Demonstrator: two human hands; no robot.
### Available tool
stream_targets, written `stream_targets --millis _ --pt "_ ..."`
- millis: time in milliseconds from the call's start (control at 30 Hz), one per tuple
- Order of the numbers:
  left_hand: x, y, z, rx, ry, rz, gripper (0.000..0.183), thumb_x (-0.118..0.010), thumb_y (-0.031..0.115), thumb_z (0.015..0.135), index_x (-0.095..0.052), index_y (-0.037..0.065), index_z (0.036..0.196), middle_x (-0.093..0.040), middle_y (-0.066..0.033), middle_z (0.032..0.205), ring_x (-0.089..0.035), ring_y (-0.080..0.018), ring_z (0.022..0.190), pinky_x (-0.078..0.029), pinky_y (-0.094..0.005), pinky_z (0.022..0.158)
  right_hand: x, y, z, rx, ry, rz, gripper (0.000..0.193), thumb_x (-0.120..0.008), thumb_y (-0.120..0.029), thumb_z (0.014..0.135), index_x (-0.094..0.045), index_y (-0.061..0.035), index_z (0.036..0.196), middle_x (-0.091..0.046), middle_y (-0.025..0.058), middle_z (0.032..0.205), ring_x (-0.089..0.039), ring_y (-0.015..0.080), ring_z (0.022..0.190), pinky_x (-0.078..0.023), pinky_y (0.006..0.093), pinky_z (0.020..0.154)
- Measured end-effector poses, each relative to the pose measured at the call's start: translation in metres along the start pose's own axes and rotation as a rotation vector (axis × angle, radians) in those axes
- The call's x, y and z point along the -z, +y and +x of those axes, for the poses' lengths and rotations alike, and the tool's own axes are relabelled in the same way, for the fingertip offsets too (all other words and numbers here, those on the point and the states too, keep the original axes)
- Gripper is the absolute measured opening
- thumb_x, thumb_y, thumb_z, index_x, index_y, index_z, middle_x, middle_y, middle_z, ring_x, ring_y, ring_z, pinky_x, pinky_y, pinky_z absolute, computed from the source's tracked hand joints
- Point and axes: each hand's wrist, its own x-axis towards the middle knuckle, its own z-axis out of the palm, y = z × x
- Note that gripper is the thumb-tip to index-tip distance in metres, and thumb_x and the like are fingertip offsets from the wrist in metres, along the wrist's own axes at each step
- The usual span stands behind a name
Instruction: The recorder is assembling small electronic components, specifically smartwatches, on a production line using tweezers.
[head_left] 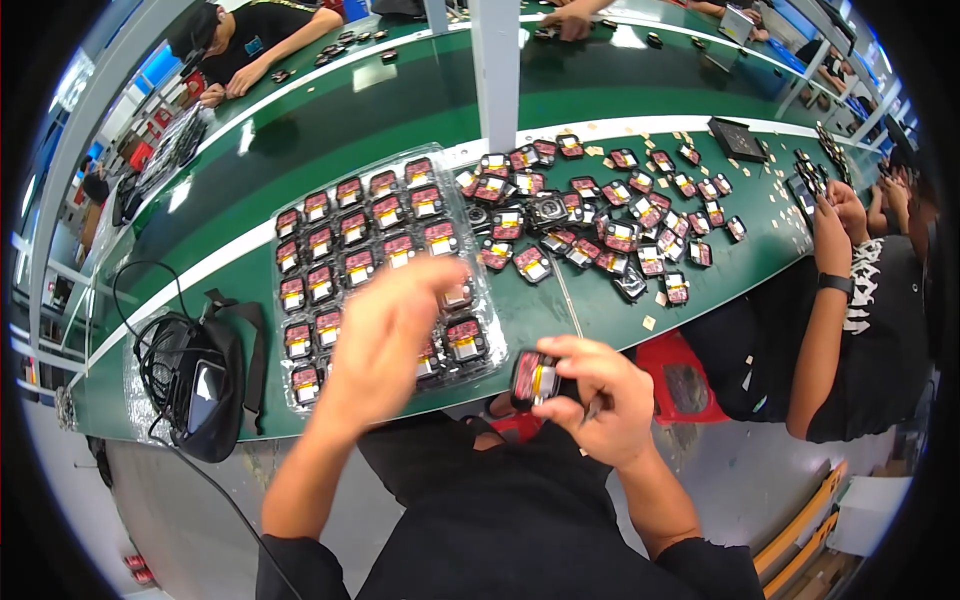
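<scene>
Between the thumb and fingers of my right hand [610, 400] is a small black electronic case [535, 379], its open side showing a silvery block with a yellow strip. It is held up just off the table's near edge. My left hand [390, 335] hangs over a clear plastic tray [490, 318], smeared by motion, so I cannot tell what its fingers do. Rows of similar cases with red boards, such as this case [465, 340], fill the tray's pockets. My left hand hides several of them.
A loose heap of similar cases [620, 236] spreads over the green table [600, 305] to the right, among small tan scraps. At left lie a black bag [215, 385] and tangled cables. A metal post [495, 80] rises behind the tray. A co-worker's hand [845, 215] is at far right.
</scene>
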Motion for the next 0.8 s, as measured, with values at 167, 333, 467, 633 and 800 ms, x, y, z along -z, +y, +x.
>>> stream_targets --millis 167,333,467,633,800 --pt "-0.037 0.025 -0.051 0.567 -0.356 -0.805 0.065 -0.041 0.049 0.110 -0.057 -0.009 0.135 -0.066 -0.0173 0.118 -0.071 -0.0227 0.095 -0.059 -0.0350 0.081 0.005 -0.016 0.005 0.071 -0.227 0.204 0.048 -0.085 -0.001 0.077 -0.063 -0.0045 0.119 -0.072 0.0150 0.127 -0.074 0.0246 0.074 -0.057 0.0294 0.059" --pt "-0.039 0.001 -0.070 0.639 -0.495 -1.144 0.062 -0.046 0.046 0.110 -0.056 -0.008 0.136 -0.067 -0.0177 0.117 -0.071 -0.0232 0.096 -0.060 -0.0362 0.081 0.006 -0.025 0.004 -0.018 -0.285 0.054 0.044 -0.083 0.000 0.078 -0.064 -0.0037 0.117 -0.071 0.0147 0.125 -0.074 0.0230 0.077 -0.060 0.0303 0.062" --pt "-0.046 0.005 -0.077 0.634 -0.260 -1.287 0.058 -0.063 0.035 0.104 -0.051 -0.006 0.143 -0.063 -0.0192 0.126 -0.070 -0.0288 0.108 -0.060 -0.0399 0.090 0.007 -0.045 0.003 -0.207 -0.196 -0.173 0.041 -0.081 -0.001 0.082 -0.064 -0.0026 0.119 -0.055 0.0106 0.110 -0.071 0.0229 0.077 -0.060 0.0312 0.061" --pt "-0.063 0.015 -0.088 0.514 0.083 -1.318 0.068 -0.079 0.016 0.092 -0.046 -0.004 0.148 -0.057 -0.0179 0.136 -0.063 -0.0326 0.123 -0.054 -0.0462 0.107 0.002 -0.041 -0.011 -0.178 -0.184 -0.300 0.038 -0.083 -0.004 0.082 -0.070 -0.0024 0.118 -0.056 0.0092 0.104 -0.066 0.0192 0.068 -0.054 0.0326 0.054" --pt "-0.075 0.009 -0.095 0.468 0.168 -1.375 0.062 -0.079 0.006 0.090 -0.049 -0.003 0.143 -0.058 -0.0161 0.135 -0.058 -0.0318 0.133 -0.050 -0.0468 0.112 -0.008 -0.032 -0.018 0.054 -0.082 -0.508 0.037 -0.084 -0.002 0.074 -0.076 -0.0044 0.109 -0.062 0.0044 0.088 -0.059 0.0154 0.060 -0.049 0.0280 0.051"
